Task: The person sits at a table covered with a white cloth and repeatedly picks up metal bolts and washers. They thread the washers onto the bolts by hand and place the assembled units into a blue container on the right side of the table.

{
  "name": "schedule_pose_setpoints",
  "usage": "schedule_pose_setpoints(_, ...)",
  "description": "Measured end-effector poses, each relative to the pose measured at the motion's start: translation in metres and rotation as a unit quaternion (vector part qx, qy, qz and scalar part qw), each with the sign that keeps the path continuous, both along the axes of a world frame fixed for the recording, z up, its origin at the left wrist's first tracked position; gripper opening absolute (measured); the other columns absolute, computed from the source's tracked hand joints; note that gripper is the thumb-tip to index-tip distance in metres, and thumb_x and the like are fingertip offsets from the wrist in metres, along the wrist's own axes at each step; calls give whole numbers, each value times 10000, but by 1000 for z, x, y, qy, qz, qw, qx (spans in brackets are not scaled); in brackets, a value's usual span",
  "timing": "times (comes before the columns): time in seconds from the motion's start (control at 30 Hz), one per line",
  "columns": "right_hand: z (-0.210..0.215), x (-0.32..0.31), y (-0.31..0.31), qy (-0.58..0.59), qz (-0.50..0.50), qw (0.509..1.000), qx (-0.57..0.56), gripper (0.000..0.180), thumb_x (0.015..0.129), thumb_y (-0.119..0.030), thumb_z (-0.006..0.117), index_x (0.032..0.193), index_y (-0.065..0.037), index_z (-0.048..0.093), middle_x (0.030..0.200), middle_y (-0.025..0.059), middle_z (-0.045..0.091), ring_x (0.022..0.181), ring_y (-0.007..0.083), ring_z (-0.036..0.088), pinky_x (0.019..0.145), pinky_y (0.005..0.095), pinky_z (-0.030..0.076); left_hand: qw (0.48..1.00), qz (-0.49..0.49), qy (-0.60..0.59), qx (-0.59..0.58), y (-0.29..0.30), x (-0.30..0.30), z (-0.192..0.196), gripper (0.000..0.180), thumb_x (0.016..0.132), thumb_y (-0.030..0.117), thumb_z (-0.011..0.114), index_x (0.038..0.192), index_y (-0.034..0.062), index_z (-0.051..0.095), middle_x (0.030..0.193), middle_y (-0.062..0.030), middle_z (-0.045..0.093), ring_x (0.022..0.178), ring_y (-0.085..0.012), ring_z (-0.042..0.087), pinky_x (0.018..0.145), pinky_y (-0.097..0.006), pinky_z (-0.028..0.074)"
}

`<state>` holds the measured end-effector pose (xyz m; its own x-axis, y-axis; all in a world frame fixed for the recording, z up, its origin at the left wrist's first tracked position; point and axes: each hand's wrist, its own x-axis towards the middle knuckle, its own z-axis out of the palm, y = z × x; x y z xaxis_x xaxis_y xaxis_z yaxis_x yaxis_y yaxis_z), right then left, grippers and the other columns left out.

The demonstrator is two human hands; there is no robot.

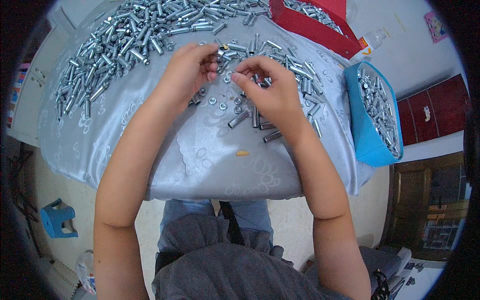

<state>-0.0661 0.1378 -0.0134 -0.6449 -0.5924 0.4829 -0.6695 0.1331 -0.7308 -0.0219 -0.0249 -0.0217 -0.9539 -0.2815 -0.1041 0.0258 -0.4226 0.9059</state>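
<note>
See left hand curled narrow near the far middle of the grey satin tablecloth, apparently pinching a small shiny silver metal piece at the fingertips. Note right hand just beside, thumb and forefinger nearly meeting; cannot tell from here as loaded or bare, with a small round silver metal nut near the tips.

To handle well, grip the metal piece by its sides, firmly but lightly, leaving its end uncovered and in sight. Work low over the cloth, to limit any drop and roll. Pick from the nearby loose silver metal cylinders with fingertips only, without sweeping them into the large heap of silver metal fasteners at left. Mind right elbow room beside the blue open-topped bin.
</note>
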Motion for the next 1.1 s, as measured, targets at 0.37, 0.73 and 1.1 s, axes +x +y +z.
schedule_pose_setpoints(0.37, 0, -4, 0, -240, 78, 959, -132, 182, 738, -23, 625, 906, 26, 575, 835, 72, 605, 760, 102, 571, 693, 219, 458, 992, -102, 1, 78, 4, 5, 2, 138, 826, 175, 511, 797, 40, 511, 704, -12, 507, 627, -95, 493, 577, -218, 437)
schedule_pose_setpoints(0.73, 2, -6, 2, -316, 115, 930, -148, 244, 712, -29, 661, 924, 42, 564, 857, 89, 603, 787, 132, 589, 717, 239, 476, 979, -170, 10, 108, 0, 7, 4, 179, 841, 174, 473, 869, 8, 534, 758, -40, 537, 662, -114, 526, 617, -238, 465)
schedule_pose_setpoints(1.1, 11, -6, 11, -339, 119, 930, -81, 249, 700, -2, 655, 930, 21, 561, 848, 80, 602, 760, 125, 590, 703, 236, 478, 971, -197, -22, 131, 3, 9, 7, 148, 824, 150, 474, 781, 20, 529, 660, -31, 506, 598, -140, 511, 600, -253, 450)
